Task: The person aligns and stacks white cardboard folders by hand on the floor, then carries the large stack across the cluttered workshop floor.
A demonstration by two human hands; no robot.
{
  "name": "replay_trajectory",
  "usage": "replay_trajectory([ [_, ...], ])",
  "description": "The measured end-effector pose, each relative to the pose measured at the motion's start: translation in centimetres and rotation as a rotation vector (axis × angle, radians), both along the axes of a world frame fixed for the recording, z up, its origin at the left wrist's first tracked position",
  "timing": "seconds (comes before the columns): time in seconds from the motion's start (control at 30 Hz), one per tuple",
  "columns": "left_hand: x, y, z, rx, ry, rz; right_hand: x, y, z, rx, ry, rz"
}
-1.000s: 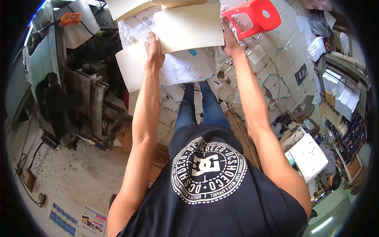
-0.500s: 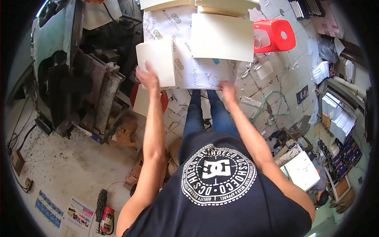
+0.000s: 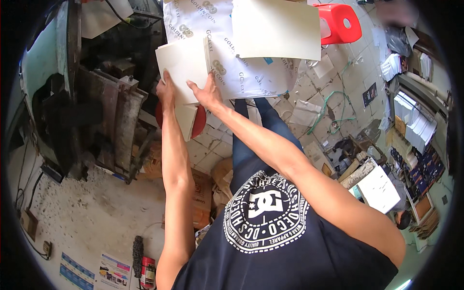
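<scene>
A small stack of cream paper sheets [image 3: 183, 60] lies at the left front of a surface covered with printed white wrapping paper [image 3: 246, 82]. My left hand [image 3: 166, 91] grips the stack's near left edge, thumb on top. At its right edge is my right hand [image 3: 208, 92], the thumb stretched over the top sheet and the fingers along the side. Both hands hold the stack between them; the fingertips under it are hidden. A larger pile of cream sheets [image 3: 275, 29] rests farther right on the wrapping paper.
Below the near left corner, more cream sheets [image 3: 186, 118] lie on a round red seat [image 3: 199, 122]. A red plastic stool [image 3: 345, 24] stands at the far right. Heavy metal machinery [image 3: 108, 101] is on the left. A green cord [image 3: 326, 108] and paper scraps litter the tiled floor.
My right hand has moved left from the surface's front edge to the small stack's right side. My left hand has shifted to its near left edge. The view has moved slightly.
</scene>
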State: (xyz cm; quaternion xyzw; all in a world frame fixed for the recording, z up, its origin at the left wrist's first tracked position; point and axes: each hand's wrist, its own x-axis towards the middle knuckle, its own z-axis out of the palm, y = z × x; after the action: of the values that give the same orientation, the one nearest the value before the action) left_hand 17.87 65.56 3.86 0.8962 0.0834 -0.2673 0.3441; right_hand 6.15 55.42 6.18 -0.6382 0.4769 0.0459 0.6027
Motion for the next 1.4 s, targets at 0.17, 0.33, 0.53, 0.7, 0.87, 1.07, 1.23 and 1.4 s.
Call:
replay_trajectory([
  [0.17, 0.2, 1.5, -0.5, -0.059, -0.001, -0.008, 0.1, 0.5, 1.7, -0.060, 0.025, 0.007],
  [0.33, 0.6, 2.4, -1.4, -0.133, 0.054, 0.012, 0.9, -2.1, 0.8, 0.035, 0.137, -0.080],
  [0.53, 0.7, 1.5, -0.7, -0.228, 0.146, 0.042, 1.1, -2.7, -1.5, 0.065, 0.058, -0.029],
  [0.7, 1.1, 1.1, 0.2, -0.320, 0.274, 0.094, 1.6, -3.6, -2.7, 0.103, -0.047, -0.138],
  [0.87, 1.1, 2.7, -0.5, -0.341, 0.352, 0.175, 2.9, -3.4, 0.5, 0.059, -0.065, 0.010],
  [1.07, -5.0, 4.1, 1.0, -0.332, 0.057, 0.099, -1.2, -2.6, 8.4, -0.047, -0.083, 0.089],
  [1.23, -10.9, 2.7, 5.2, -0.801, 0.345, 0.428, -6.3, -5.0, 14.2, -0.139, -0.118, 0.106],
  [1.4, -11.6, 0.9, 12.8, -0.783, 0.409, -0.062, -13.3, -9.9, 13.0, 0.302, -0.384, 0.194],
])
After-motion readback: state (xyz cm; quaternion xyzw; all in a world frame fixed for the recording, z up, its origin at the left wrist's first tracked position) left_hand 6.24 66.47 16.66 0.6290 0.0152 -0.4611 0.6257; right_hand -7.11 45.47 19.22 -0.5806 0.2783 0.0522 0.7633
